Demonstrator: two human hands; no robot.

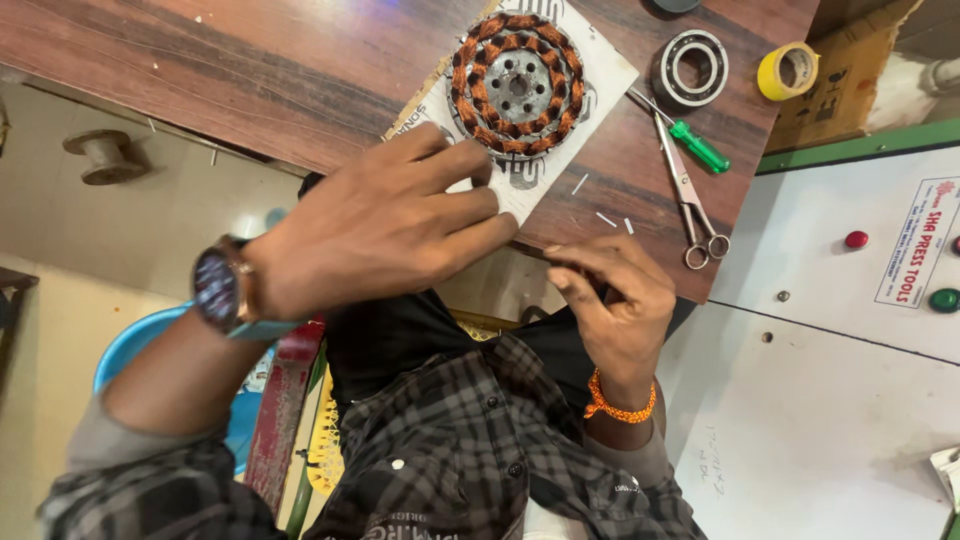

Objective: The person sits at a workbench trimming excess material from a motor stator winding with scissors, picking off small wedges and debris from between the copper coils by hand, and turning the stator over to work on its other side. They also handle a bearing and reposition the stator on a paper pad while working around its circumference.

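- Stator point(516, 85) with copper-brown windings around a grey metal hub, lying flat at upper centre of the frame on a white card sheet point(590, 105) on the dark wooden table point(250, 70).
- Left hand point(385, 225), wristwatch point(218, 290) on the wrist, at centre frame: fingers extended and close together, tips resting on the near edge of the card sheet just below the stator; nothing visibly grasped.
- Right hand point(615, 300), orange thread band point(620, 405) at the wrist, lower right of centre at the table's near edge: fingers curled and pinched together; whether anything is held cannot be told.
- Right of the stator: ball bearing point(690, 68), green-handled screwdriver point(690, 140) and scissors point(690, 200) crossing each other, yellow tape roll point(787, 70) at upper right.
- White machine panel point(850, 330) with red and green buttons at right.
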